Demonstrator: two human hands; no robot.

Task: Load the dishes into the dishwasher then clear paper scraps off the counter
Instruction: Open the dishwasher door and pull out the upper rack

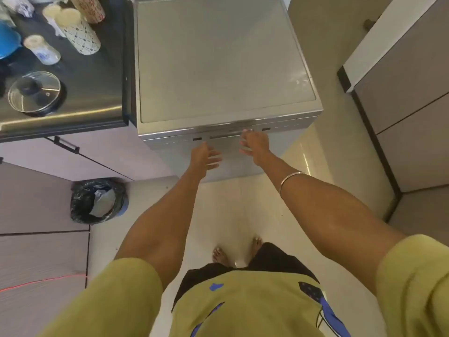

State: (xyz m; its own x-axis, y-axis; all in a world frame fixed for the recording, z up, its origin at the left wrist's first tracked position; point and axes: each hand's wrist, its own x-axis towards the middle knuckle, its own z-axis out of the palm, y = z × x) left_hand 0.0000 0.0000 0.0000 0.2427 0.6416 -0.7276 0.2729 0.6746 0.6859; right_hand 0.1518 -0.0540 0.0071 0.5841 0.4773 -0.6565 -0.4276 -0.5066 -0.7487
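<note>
A silver dishwasher point(218, 59) stands in front of me with its door closed. My right hand point(255, 144) is at the recessed handle strip point(226, 135) on the door's top edge, fingertips touching it, fingers spread. My left hand point(205, 156) hovers open just below the control panel, holding nothing. On the dark counter point(102, 76) to the left stand a glass pot lid point(34, 92), a patterned white canister point(80, 32), a small jar point(42, 49) and a blue dish point(8, 41). Crumpled paper point(23, 6) lies at the counter's far left corner.
A bin lined with a black bag point(98, 200) stands on the floor to the left, below the counter. Grey cabinets point(408, 98) rise on the right. My bare feet point(233, 251) are on the pale tiled floor before the dishwasher.
</note>
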